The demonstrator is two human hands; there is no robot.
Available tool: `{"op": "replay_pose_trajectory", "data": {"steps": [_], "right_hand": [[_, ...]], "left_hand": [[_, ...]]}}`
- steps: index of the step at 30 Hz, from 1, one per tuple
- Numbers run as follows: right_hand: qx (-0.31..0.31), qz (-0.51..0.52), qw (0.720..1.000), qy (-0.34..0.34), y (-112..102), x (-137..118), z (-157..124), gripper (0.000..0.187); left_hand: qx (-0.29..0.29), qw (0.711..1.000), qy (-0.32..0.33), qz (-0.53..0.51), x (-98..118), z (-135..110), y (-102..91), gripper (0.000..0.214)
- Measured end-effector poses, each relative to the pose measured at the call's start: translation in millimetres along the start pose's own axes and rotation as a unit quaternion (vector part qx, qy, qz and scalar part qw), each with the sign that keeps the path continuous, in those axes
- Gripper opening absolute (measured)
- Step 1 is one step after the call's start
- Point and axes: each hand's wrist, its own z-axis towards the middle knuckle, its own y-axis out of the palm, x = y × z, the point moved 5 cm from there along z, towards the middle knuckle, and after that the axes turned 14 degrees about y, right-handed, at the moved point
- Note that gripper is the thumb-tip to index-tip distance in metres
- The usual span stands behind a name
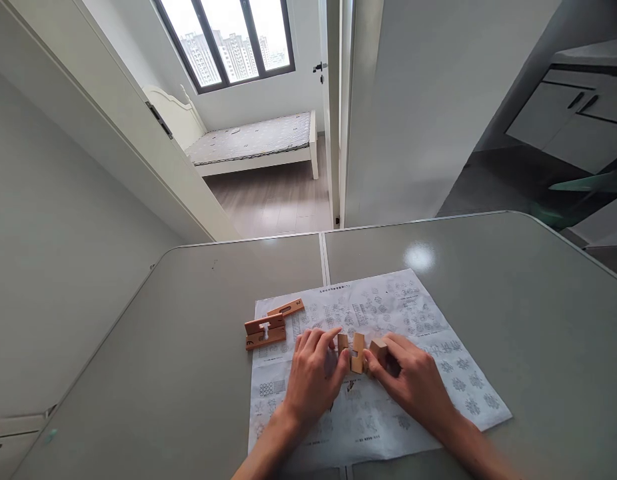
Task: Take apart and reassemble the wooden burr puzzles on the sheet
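At a grey table (513,280), a person's left hand (313,377) and right hand (416,383) pinch a small cluster of notched wooden blocks (358,352) from either side, fingertips closed on it, at the middle of a printed sheet (418,313). Judging by the loose wooden pieces (265,331) lying apart at the sheet's far-left corner, the puzzle appears only partly assembled, with those yet to be added.
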Motion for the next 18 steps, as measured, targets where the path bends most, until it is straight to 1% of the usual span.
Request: {"op": "replay_pose_trajectory", "data": {"steps": [5,9,13,18], "right_hand": [[0.002,-0.006,1.000,0.011,-1.1,-0.2,1.1,0.036],[-0.014,-0.003,1.000,0.026,-1.1,-0.3,3.1,0.026],[-0.025,0.023,0.999,0.041,-1.2,1.6,4.7,0.015],[-0.032,0.044,0.997,0.053,-0.3,5.3,4.1,0.023]], "left_hand": [[0.012,1.000,0.005,-0.006,-0.2,-1.0,-0.7,0.032],[0.014,1.000,0.009,-0.013,0.0,-1.2,-0.8,0.032],[0.007,0.999,0.018,-0.026,1.1,-0.9,0.3,0.034],[0.007,0.999,0.039,-0.028,4.4,1.3,-1.8,0.035]]}}
